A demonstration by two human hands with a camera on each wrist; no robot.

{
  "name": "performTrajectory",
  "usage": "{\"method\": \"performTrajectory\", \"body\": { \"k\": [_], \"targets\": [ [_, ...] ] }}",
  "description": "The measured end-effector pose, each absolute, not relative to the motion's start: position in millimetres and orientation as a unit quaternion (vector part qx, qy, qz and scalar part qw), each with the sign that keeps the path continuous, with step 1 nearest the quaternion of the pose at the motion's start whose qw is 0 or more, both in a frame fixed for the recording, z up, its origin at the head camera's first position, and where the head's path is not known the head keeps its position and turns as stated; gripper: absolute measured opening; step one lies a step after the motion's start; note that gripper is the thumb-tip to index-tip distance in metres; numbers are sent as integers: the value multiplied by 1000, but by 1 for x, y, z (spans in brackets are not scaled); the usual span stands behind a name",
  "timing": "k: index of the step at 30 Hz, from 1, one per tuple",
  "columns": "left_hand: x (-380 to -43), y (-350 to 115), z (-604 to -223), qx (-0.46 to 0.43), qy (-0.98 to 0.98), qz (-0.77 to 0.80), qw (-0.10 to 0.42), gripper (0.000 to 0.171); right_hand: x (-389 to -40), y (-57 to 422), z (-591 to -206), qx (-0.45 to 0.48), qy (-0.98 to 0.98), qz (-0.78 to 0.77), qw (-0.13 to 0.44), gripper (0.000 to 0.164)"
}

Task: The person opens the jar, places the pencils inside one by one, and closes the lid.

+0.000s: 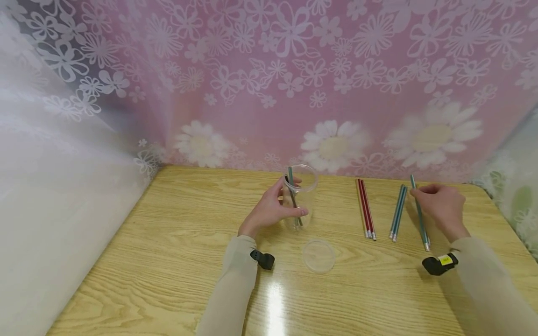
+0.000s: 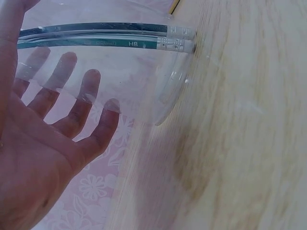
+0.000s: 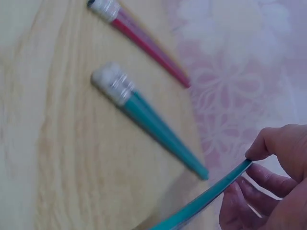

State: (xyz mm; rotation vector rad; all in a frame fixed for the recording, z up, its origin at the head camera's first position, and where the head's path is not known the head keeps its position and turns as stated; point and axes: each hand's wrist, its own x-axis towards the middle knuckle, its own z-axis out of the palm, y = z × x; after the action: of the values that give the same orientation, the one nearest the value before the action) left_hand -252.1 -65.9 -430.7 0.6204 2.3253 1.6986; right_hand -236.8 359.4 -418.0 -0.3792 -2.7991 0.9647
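One clear round plastic jar [image 1: 310, 199] of dark pencils [image 2: 115, 43], left hand [image 1: 269, 208], fingers wrapped round it, right hand [image 1: 443, 204], fingers pinching a teal pencil [image 1: 421, 224], other teal pencils [image 1: 398, 213] alongside on wood-grained surface [image 1: 168, 242].

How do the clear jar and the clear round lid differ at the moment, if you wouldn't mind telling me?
The jar is a tall, deep container, while the lid is a thin, flat disc.
The left hand holds the jar; no hand touches the lid, which lies on the tabletop.
The jar has pencils inside it, while the lid has none on it.
Both are see-through and round.
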Motion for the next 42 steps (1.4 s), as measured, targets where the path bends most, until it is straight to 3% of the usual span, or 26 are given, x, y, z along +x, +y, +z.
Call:
{"method": "performTrajectory", "body": {
  "k": [11, 18, 33, 42],
  "targets": [
    [-252, -66, -428, 211, 787, 572, 97, 72, -226, 344, -396, -109, -896, 422, 88, 41],
    [-252, -66, -429, 211, 784, 575, 98, 73, -218, 338, -382, -98, -853, 502, 106, 14],
    [-254, -66, -431, 220, 782, 576, 93, 71, -204, 321, -361, -88, -772, 612, 148, 48],
    [-254, -66, -431, 216, 783, 575, 95, 71, -200, 309, -351, -41, -699, 696, 161, 53]
  ]
}}
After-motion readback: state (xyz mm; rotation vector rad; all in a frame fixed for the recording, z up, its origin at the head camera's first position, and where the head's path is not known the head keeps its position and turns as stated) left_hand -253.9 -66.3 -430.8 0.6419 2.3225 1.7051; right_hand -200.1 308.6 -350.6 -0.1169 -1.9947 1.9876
